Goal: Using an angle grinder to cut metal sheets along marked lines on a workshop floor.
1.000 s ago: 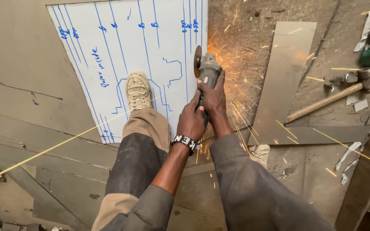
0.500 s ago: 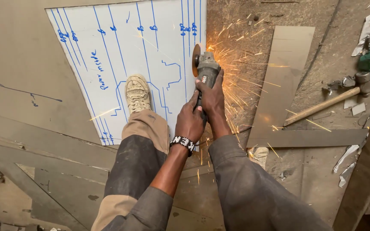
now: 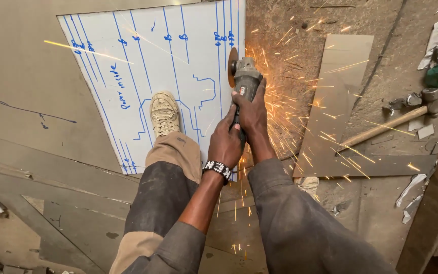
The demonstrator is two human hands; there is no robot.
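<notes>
From the head camera, both hands wrap tight around a grinder (image 3: 244, 81), left hand (image 3: 225, 144) behind right hand (image 3: 253, 112), to keep it steady. Its disc cuts the white sheet's (image 3: 178, 56) right edge. A shoe (image 3: 164, 112) pins that sheet down.

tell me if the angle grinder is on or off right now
On. Orange sparks spray from the disc of the angle grinder, at the edge of the marked white sheet; the left hand and right hand grip its body.

grey angle grinder (image 3: 244, 81) | disc upright on white marked sheet (image 3: 178, 61) edge | sparking
</notes>
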